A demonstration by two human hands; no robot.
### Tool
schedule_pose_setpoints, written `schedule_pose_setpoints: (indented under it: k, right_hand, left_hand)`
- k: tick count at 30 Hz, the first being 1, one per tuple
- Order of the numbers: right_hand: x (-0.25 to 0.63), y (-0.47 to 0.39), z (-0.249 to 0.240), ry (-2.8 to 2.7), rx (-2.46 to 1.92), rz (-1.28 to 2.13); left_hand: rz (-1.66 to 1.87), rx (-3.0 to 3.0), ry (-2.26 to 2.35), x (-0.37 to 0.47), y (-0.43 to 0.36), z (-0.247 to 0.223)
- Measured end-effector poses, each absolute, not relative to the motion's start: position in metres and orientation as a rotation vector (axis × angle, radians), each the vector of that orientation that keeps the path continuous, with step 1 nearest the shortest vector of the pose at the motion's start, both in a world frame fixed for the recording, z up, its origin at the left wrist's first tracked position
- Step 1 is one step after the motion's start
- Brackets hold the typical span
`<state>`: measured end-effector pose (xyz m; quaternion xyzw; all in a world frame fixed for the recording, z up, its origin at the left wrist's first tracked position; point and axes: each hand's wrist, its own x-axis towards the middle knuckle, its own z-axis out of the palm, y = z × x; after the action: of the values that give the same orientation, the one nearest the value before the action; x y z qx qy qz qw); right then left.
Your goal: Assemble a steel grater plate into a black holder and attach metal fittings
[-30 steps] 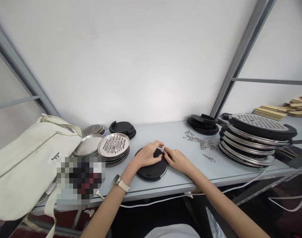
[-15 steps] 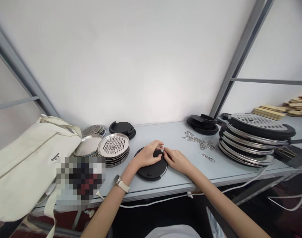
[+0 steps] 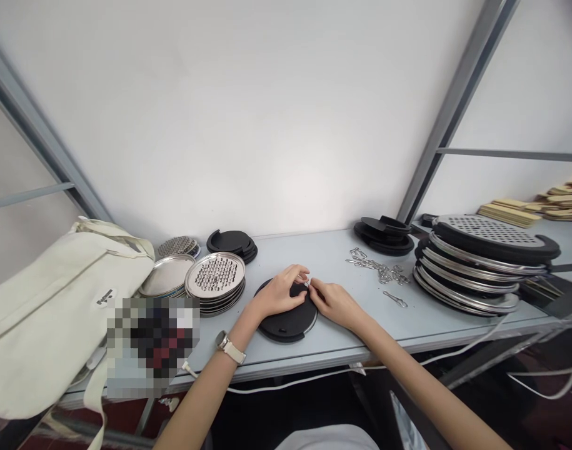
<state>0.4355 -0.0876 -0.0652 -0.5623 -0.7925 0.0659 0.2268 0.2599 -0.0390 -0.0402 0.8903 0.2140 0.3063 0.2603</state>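
Observation:
A round black disc (image 3: pixel 286 325) with a thin metal rim showing at its right lies near the table's front edge. My left hand (image 3: pixel 283 292) rests over its upper part, thumb and fingers curved towards the disc's far right edge. From the right, my right hand (image 3: pixel 330 303) meets it there with its fingers pinched. Between the fingertips is a small shiny metal piece (image 3: pixel 307 284), mostly hidden. Silver metal clips (image 3: pixel 384 270) lie in a loose pile to the right, with a single clip (image 3: pixel 396 299) nearer the front.
Round grater plates (image 3: pixel 215 276) are stacked on the left, beside plain metal discs (image 3: pixel 168 275) and a cream bag (image 3: pixel 46 312). Black holders (image 3: pixel 232 242) and more black parts (image 3: pixel 384 234) stand at the back. A tall stack of discs (image 3: pixel 487 250) is on the right.

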Motion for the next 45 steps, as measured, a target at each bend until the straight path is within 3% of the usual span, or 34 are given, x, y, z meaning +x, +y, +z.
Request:
schedule_pose_setpoints:
  k: [45]
  right_hand:
    - [0.4363, -0.0858, -0.0658, -2.182, -1.556, 0.15]
  left_hand:
    - [0.803, 2.389, 0.645, 0.2586, -0.0387, -0.042]
